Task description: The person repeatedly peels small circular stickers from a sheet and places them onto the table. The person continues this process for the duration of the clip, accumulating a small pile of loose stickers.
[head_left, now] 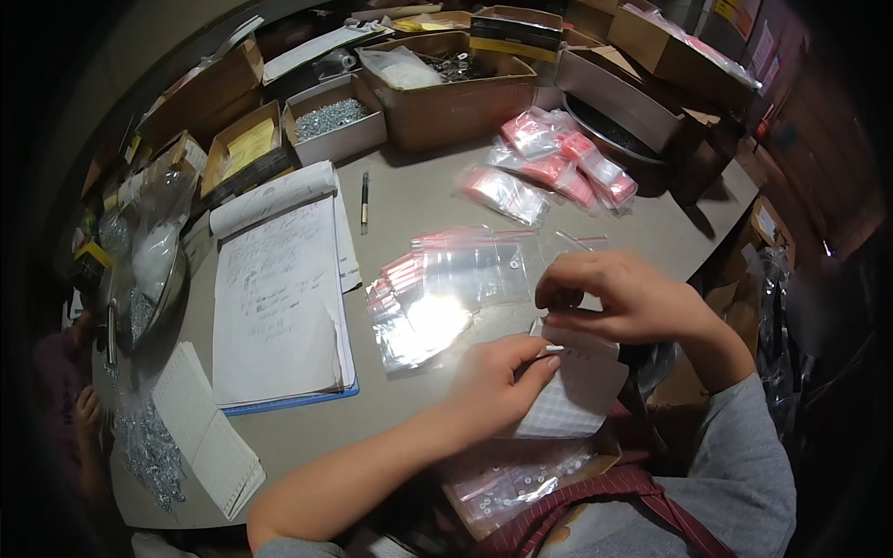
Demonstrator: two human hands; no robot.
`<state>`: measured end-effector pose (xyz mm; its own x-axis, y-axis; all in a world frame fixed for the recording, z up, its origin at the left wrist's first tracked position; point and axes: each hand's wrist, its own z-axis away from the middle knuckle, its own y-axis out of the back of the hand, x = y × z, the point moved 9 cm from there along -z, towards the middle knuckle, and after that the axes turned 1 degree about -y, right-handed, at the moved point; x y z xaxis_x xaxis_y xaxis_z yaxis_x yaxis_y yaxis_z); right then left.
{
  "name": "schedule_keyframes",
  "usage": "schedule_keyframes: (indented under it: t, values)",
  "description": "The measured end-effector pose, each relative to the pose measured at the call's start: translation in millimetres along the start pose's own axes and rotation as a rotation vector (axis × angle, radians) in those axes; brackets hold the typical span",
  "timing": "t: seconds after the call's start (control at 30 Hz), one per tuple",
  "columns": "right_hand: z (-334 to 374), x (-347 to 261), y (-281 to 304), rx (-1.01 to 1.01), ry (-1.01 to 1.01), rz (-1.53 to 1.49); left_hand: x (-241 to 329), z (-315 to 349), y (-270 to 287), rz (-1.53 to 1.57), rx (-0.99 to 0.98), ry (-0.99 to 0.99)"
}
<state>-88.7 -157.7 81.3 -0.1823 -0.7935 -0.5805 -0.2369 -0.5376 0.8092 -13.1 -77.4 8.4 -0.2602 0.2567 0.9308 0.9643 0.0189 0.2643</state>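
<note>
My left hand [510, 374] is closed on a white sheet marked with a grid [572, 402], thumb on top near its left edge. The sheet looks like a page of small labels and hangs over the table's near edge. Just above it, my right hand [619, 296] has its fingers curled and closed at the sheet's upper edge; what they pinch, if anything, is hidden. Fanned out left of my hands lie clear zip bags [465, 265] with red-striped tops. One has a small white washer-like piece [514, 264] on it.
Below my hands, a box [609, 453] holds filled bags. A notepad [279, 298], pen [365, 203] and folded paper [209, 437] lie left. Packs of zip bags [558, 163] sit beyond. Boxes of hardware [335, 121] line the back. Another person's hand [88, 409] is far left.
</note>
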Motion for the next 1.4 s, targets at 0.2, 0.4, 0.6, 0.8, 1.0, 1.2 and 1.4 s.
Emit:
schedule_keyframes:
  t: [0.2, 0.4, 0.6, 0.8, 1.0, 1.2, 1.4]
  values:
    - [5.2, -8.4, -7.0, 0.062, 0.027, 0.071, -3.3, -0.5, -1.3, 0.006, -0.027, -0.004]
    - [13.2, -29.2, -14.2, 0.137, 0.257, 0.333, -15.1, 0.8, -2.1, 0.318, -0.028, 0.167]
    - [8.3, -21.2, -11.5, 0.162, 0.323, 0.4, -31.4, -2.6, -6.0, 0.564, -0.146, 0.335]
    - [8.4, -12.3, -12.0, 0.15, 0.322, 0.347, -29.4, -2.9, -4.1, 0.611, -0.143, 0.284]
    - [19.8, -6.5, -7.8, 0.149, 0.311, 0.259, -25.2, -1.8, -2.9, 0.632, -0.148, 0.367]
    - [12.9, 22.0, 3.9, 0.183, 0.027, -0.148, -27.0, 1.6, -5.1, 0.412, -0.138, 0.339]
    - [8.5, 10.0, -0.8, 0.121, 0.093, -0.109, -36.8, 3.2, -8.2, 0.406, -0.123, 0.3]
